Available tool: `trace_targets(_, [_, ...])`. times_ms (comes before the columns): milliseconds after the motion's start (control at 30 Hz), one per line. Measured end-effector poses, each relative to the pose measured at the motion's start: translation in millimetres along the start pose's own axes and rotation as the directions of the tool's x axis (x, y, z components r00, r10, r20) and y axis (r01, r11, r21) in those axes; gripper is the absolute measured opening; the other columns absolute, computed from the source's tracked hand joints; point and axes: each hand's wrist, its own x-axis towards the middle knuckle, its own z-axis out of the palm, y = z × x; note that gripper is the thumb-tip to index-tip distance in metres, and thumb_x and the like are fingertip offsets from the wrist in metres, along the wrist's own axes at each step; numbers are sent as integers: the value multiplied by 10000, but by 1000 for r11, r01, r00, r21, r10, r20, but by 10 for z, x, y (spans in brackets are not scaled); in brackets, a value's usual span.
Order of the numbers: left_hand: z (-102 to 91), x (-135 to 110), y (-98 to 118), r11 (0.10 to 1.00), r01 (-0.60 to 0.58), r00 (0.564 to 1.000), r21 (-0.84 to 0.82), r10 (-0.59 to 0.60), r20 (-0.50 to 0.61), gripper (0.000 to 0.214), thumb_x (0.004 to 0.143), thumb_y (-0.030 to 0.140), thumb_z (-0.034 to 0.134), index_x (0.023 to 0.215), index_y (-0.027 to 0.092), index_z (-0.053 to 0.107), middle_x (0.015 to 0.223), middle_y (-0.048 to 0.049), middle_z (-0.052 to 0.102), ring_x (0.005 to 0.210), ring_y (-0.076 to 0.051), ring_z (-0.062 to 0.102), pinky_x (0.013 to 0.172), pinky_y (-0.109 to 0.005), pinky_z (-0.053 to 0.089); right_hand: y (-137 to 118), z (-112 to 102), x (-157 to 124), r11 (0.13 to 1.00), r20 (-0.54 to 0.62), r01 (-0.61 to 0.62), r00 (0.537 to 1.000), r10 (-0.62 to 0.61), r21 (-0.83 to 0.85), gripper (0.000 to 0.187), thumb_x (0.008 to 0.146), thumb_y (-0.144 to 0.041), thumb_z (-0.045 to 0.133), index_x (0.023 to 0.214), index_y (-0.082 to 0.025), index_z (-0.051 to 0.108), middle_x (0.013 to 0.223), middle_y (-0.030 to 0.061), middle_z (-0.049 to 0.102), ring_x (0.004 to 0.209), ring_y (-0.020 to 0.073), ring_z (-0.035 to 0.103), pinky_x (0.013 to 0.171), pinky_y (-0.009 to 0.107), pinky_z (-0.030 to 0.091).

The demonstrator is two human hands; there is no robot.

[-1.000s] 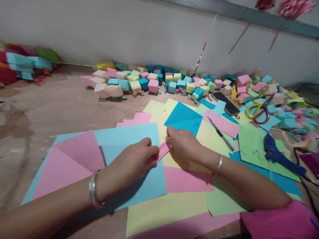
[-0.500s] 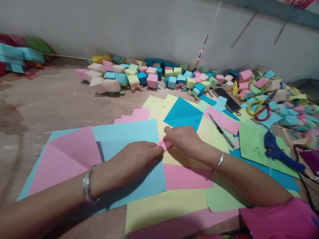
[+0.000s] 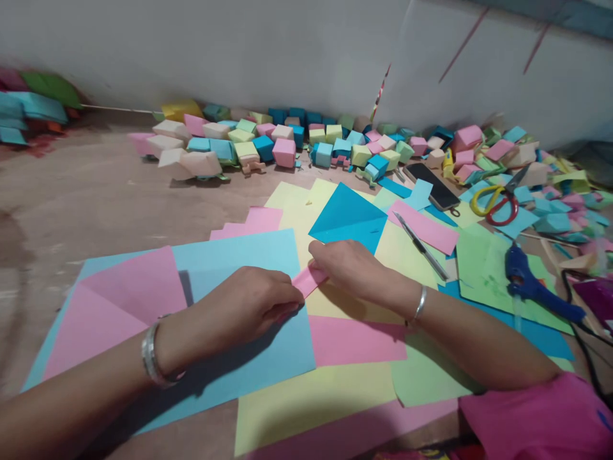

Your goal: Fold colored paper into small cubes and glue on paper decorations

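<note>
A small folded pink paper strip (image 3: 309, 280) is pinched between both my hands just above the sheets. My left hand (image 3: 249, 303) grips its left end with closed fingers, over a light blue sheet (image 3: 230, 262). My right hand (image 3: 352, 265) holds the right end, fingers pressed on it, over a yellow sheet (image 3: 407, 255). Each wrist wears a silver bangle. A folded darker blue square (image 3: 349, 217) lies just beyond my right hand, and a pink sheet (image 3: 357, 338) lies below it.
Many small coloured paper cubes (image 3: 287, 144) line the wall. To the right lie a utility knife (image 3: 421, 246), a phone (image 3: 431, 185), scissors (image 3: 498, 204), a blue glue gun (image 3: 536, 287) with black cord, and green paper (image 3: 483, 268). Bare brown floor (image 3: 96, 198) spreads left.
Both hands kept hold of the pink strip; its visible part shortened, then lengthened a little. The camera view drifted slightly, shifting the scene leftward.
</note>
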Motion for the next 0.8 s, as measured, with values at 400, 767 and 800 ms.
trace_targets(400, [64,-10,55,972,-9,996,236,-12,89,306,982,177,337,1107,199,615,803,-29,639,632,-139,561,540,-291,318,24,-37,-23,996,12,17,1000,-18,86,118,770,-103,466,863,-173,444,657,2,525,542,100,320,530,293,138])
trace_targets(767, [77,64,183,939,-2,993,345,-40,114,255,970,200,361,1130,168,557,790,-27,631,594,-134,542,481,-289,259,150,-125,-112,966,27,141,988,-150,216,49,878,-154,460,878,-159,509,848,57,629,702,118,489,553,242,243])
trace_targets(800, [80,65,186,938,2,993,348,-44,111,254,971,204,364,1150,173,542,795,-24,629,593,-136,540,479,-290,252,142,-135,-114,971,34,135,989,-144,198,53,881,-151,458,878,-155,510,830,57,626,683,118,478,546,245,236])
